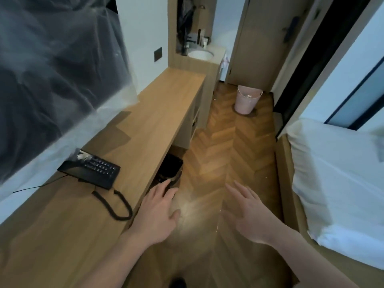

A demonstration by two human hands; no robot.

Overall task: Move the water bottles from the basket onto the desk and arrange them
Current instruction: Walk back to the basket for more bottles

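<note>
Beside the desk (158,113), two spread hands (158,213)

No legible text, brand or number anywhere. Keypad on black desk telephone (91,171) shows pale marks on keys, too blurred to read. Wall panel (158,54) blank.

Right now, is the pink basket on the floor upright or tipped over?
Upright. The pink basket stands on its base on the wooden floor, its open rim facing up.
</note>
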